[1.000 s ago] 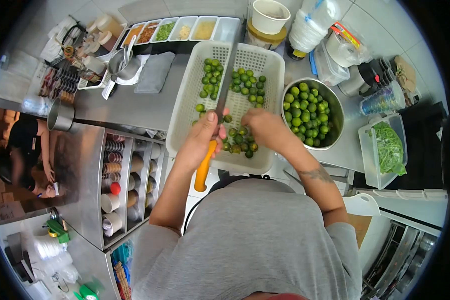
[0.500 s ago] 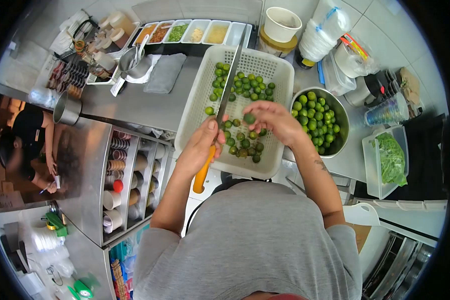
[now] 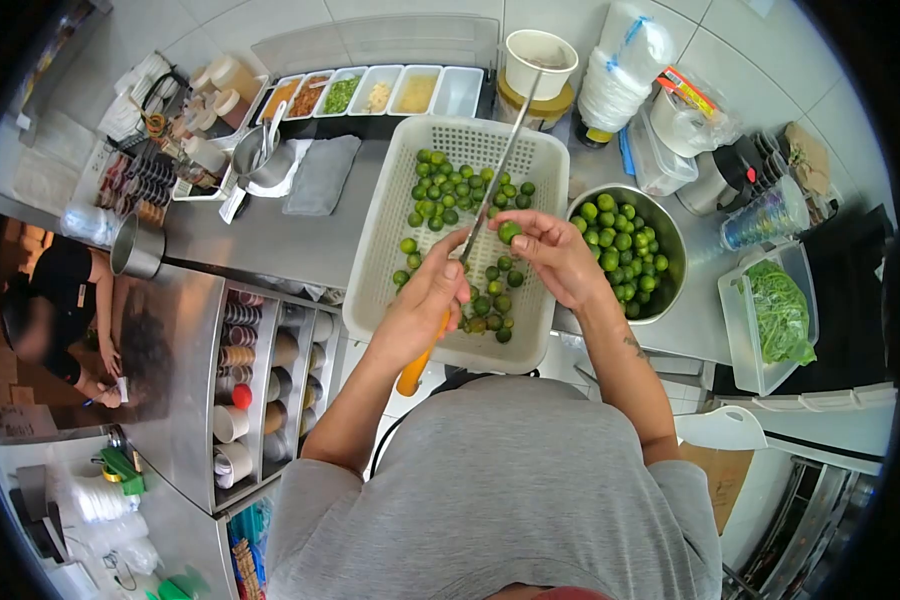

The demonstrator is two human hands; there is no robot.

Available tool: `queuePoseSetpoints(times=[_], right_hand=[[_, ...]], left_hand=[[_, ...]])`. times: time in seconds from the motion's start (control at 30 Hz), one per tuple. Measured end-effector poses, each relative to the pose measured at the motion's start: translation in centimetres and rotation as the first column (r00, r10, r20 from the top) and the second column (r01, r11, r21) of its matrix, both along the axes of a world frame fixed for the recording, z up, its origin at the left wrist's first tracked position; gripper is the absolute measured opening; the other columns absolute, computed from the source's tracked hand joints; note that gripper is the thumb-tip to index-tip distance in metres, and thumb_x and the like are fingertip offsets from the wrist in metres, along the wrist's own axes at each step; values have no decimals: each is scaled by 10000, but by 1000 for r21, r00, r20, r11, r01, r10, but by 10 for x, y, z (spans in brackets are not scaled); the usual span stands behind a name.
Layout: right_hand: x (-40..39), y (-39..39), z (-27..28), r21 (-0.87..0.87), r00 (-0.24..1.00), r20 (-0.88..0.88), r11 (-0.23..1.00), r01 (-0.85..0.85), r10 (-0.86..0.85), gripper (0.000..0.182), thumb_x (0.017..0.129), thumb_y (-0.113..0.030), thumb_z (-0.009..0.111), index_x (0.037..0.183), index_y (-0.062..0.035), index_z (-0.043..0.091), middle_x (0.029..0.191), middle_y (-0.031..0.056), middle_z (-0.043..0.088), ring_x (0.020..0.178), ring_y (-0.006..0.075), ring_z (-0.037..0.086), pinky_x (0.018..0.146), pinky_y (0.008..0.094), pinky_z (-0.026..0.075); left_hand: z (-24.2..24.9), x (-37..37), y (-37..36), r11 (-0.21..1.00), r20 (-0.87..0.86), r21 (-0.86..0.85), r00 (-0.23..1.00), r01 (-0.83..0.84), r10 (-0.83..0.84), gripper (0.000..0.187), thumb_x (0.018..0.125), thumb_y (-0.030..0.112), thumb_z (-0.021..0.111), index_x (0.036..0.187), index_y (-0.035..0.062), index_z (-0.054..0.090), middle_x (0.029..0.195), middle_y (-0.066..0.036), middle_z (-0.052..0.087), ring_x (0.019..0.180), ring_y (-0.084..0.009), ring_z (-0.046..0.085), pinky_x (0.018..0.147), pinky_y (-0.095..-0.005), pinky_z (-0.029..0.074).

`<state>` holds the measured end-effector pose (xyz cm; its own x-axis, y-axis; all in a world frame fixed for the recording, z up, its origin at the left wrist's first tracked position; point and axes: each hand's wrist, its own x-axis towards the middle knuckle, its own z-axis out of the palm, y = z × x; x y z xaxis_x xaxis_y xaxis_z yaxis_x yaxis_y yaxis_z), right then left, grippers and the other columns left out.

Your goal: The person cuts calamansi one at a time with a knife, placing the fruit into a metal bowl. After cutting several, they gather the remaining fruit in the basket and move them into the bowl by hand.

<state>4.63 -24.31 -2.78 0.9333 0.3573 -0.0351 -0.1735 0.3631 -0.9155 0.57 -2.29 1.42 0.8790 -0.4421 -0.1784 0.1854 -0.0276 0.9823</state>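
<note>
My left hand [image 3: 426, 305] is wrapped round a long knife [image 3: 502, 165], near where its orange handle meets the blade. The blade slants up and away over a white perforated basket [image 3: 510, 357]. In my right hand [image 3: 558, 258] a small green lime [image 3: 510, 232] is pinched at the fingertips, close beside the blade. Loose limes [image 3: 457, 185] lie in the basket below, some partly hidden by my hands and the knife. To the right, a metal bowl [image 3: 682, 262] holds many more limes [image 3: 625, 240].
Behind the basket stand white trays of chopped ingredients [image 3: 378, 92] and a white tub [image 3: 540, 62]. A clear box of leafy greens [image 3: 778, 315] sits far right. A grey cloth [image 3: 322, 175] and a metal pot [image 3: 260, 160] are at left; another person [image 3: 65, 290] is beyond the counter.
The view has shifted a little. The knife's blade has swung rightward and turned edge-on. My right hand has turned the lime upward, nearer the blade.
</note>
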Motion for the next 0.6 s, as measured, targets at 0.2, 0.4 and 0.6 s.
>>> queuePoseSetpoints(times=[0.2,0.4,0.6], right_hand=[[-14,11,8,-199,996,67,978,67,-55,349,907,-55,596,1249,1,565,1134,52,624,997,126,580,846,267,472],[-20,3,-2,-101,999,38,995,14,-11,343,936,-73,556,1268,13,546,1153,56,614,987,124,574,847,271,464],[-22,4,-5,-26,995,-17,995,100,-101,310,942,-88,548,1232,23,566,1152,61,616,1000,130,568,849,279,453]], left_hand=[[2,3,-18,994,13,106,999,42,-43,626,995,489,354,1450,68,271,844,-43,489,578,-96,474,501,-221,389],[-2,-1,-17,980,23,200,1000,10,-15,590,1001,473,339,1425,63,358,817,-24,456,578,-85,467,524,-217,388],[-8,-10,-14,943,280,333,955,-1,-98,566,1002,421,374,1436,58,348,1122,-131,550,993,-216,566,851,-300,441]])
